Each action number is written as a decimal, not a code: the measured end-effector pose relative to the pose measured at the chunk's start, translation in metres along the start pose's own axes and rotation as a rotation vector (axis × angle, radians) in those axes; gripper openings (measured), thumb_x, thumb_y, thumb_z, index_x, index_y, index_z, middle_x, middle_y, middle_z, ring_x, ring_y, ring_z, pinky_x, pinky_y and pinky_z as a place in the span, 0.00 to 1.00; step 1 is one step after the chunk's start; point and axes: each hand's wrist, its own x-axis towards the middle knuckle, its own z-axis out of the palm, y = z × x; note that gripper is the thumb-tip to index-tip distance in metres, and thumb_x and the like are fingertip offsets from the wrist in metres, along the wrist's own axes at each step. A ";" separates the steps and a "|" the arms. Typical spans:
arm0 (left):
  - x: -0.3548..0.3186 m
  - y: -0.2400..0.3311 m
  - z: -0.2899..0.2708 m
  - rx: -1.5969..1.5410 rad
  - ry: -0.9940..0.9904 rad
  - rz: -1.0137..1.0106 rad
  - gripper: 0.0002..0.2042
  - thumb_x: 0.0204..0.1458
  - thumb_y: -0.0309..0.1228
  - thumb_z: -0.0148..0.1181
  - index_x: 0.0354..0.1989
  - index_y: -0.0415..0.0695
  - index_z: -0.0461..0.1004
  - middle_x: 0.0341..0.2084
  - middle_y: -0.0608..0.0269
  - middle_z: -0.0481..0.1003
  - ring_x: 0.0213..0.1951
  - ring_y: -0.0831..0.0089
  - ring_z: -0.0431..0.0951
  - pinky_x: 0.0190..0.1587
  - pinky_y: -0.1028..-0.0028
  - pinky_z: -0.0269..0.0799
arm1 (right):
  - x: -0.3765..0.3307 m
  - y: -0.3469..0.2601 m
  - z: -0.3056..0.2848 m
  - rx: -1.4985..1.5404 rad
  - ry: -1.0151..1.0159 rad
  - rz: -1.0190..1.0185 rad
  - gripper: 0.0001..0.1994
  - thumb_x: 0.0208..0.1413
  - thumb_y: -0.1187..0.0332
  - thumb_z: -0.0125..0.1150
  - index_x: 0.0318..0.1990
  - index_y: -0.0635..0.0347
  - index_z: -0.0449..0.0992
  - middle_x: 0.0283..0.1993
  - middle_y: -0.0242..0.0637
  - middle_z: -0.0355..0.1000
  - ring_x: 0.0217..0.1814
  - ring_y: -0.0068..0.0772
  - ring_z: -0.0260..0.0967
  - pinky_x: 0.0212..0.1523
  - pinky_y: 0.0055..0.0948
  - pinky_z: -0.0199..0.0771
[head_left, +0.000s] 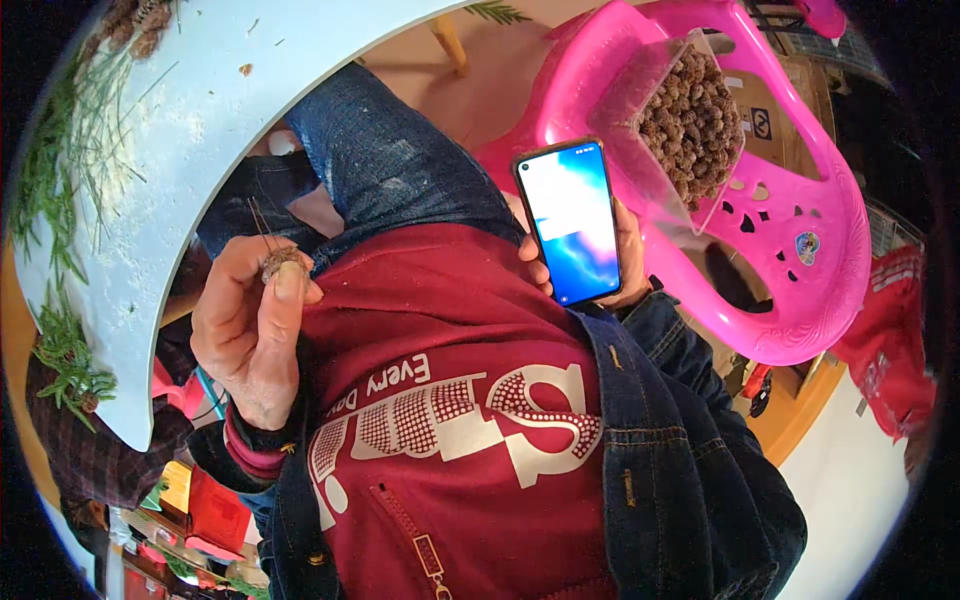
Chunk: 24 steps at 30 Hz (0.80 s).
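Note:
Pinched between thumb and fingers of my left hand (250, 330) is a small brown pine cone (282, 262), with thin wire ends sticking up from it. This hand is raised in front of my red top, beside the edge of the white table (215, 110). My right hand (630, 255) is wrapped round a smartphone (570, 225) from behind and below. Its lit screen faces up, showing white and blue. Close to the phone, a clear plastic box (625, 150) full of small pine cones (690, 125) rests on a pink plastic chair (790, 310).
Green pine sprigs (50, 190) and long needles lie along the table's left side, with larger cones (125, 30) at its far end. Past the chair on the right hangs a red cloth (895, 340). Red items (215, 515) show at the lower left.

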 end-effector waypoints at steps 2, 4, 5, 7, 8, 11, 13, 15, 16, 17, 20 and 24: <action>0.000 0.000 0.000 0.005 0.007 -0.008 0.08 0.56 0.26 0.49 0.38 0.34 0.70 0.31 0.59 0.71 0.27 0.79 0.69 0.35 0.79 0.64 | 0.000 0.000 -0.001 -0.022 -0.004 -0.005 0.39 0.52 0.34 0.38 0.59 0.60 0.60 0.44 0.58 0.70 0.34 0.47 0.71 0.32 0.38 0.74; 0.000 0.000 0.000 0.007 -0.001 -0.005 0.08 0.56 0.26 0.49 0.38 0.34 0.70 0.31 0.59 0.71 0.27 0.79 0.69 0.35 0.79 0.64 | -0.001 0.000 -0.001 -0.027 -0.003 -0.014 0.39 0.53 0.34 0.38 0.59 0.59 0.61 0.44 0.57 0.70 0.34 0.47 0.71 0.32 0.38 0.74; 0.000 0.000 -0.001 0.009 -0.009 -0.001 0.08 0.56 0.26 0.49 0.38 0.34 0.70 0.31 0.59 0.71 0.27 0.79 0.69 0.35 0.79 0.64 | -0.001 0.001 0.000 -0.033 -0.003 -0.022 0.39 0.53 0.34 0.37 0.59 0.59 0.61 0.44 0.57 0.70 0.34 0.47 0.71 0.32 0.38 0.74; -0.001 -0.001 -0.001 0.012 -0.015 0.002 0.08 0.56 0.26 0.49 0.38 0.34 0.70 0.32 0.59 0.71 0.27 0.79 0.69 0.35 0.79 0.64 | -0.001 0.001 0.000 -0.039 -0.003 -0.029 0.39 0.53 0.34 0.37 0.59 0.59 0.61 0.43 0.57 0.70 0.34 0.47 0.70 0.31 0.38 0.74; -0.001 0.000 -0.001 0.012 -0.008 -0.003 0.08 0.56 0.27 0.49 0.38 0.34 0.70 0.32 0.59 0.71 0.27 0.79 0.69 0.35 0.79 0.64 | 0.000 0.001 -0.001 -0.041 -0.011 -0.032 0.38 0.53 0.34 0.37 0.59 0.59 0.61 0.43 0.57 0.70 0.34 0.47 0.70 0.31 0.38 0.74; -0.003 0.001 0.000 0.010 0.005 -0.014 0.08 0.56 0.27 0.49 0.38 0.34 0.70 0.32 0.59 0.71 0.27 0.79 0.69 0.35 0.79 0.64 | 0.000 0.001 -0.003 -0.046 -0.025 -0.036 0.38 0.54 0.34 0.36 0.58 0.59 0.61 0.43 0.57 0.70 0.34 0.46 0.70 0.31 0.38 0.74; -0.004 0.001 0.000 0.006 0.012 -0.024 0.08 0.56 0.27 0.49 0.38 0.34 0.70 0.32 0.59 0.71 0.27 0.79 0.69 0.35 0.80 0.64 | 0.000 0.002 -0.003 -0.038 -0.036 -0.038 0.38 0.54 0.34 0.36 0.58 0.59 0.61 0.44 0.57 0.69 0.34 0.47 0.70 0.31 0.38 0.74; -0.004 0.002 -0.001 0.005 0.018 -0.027 0.08 0.56 0.27 0.48 0.38 0.34 0.70 0.32 0.59 0.71 0.27 0.79 0.69 0.35 0.80 0.64 | 0.001 0.001 -0.003 -0.036 -0.044 -0.037 0.38 0.54 0.34 0.36 0.58 0.59 0.61 0.44 0.57 0.69 0.34 0.47 0.70 0.31 0.38 0.74; -0.004 0.001 -0.001 0.006 0.016 -0.017 0.08 0.56 0.27 0.48 0.38 0.34 0.70 0.32 0.59 0.71 0.27 0.79 0.69 0.35 0.80 0.64 | 0.002 0.001 -0.004 -0.034 -0.054 -0.043 0.38 0.54 0.34 0.37 0.58 0.60 0.61 0.44 0.57 0.69 0.34 0.47 0.70 0.31 0.38 0.74; -0.005 0.000 -0.001 0.007 0.014 -0.007 0.08 0.56 0.27 0.48 0.38 0.34 0.70 0.32 0.59 0.71 0.27 0.79 0.69 0.35 0.80 0.64 | 0.002 0.001 -0.004 -0.032 -0.064 -0.049 0.38 0.54 0.34 0.37 0.58 0.60 0.61 0.45 0.57 0.69 0.34 0.47 0.70 0.31 0.38 0.74; -0.005 0.000 -0.002 0.008 0.011 0.003 0.08 0.57 0.27 0.48 0.38 0.34 0.70 0.32 0.59 0.71 0.27 0.79 0.69 0.35 0.80 0.64 | 0.003 0.002 -0.004 -0.026 -0.074 -0.048 0.38 0.54 0.35 0.37 0.58 0.60 0.61 0.45 0.58 0.69 0.34 0.48 0.70 0.31 0.39 0.74; -0.007 0.001 -0.002 0.009 0.011 0.001 0.08 0.57 0.27 0.48 0.38 0.34 0.70 0.32 0.59 0.71 0.27 0.79 0.69 0.36 0.80 0.64 | 0.005 0.002 -0.001 -0.014 -0.060 -0.045 0.37 0.54 0.35 0.38 0.58 0.60 0.61 0.46 0.58 0.68 0.34 0.48 0.70 0.31 0.40 0.74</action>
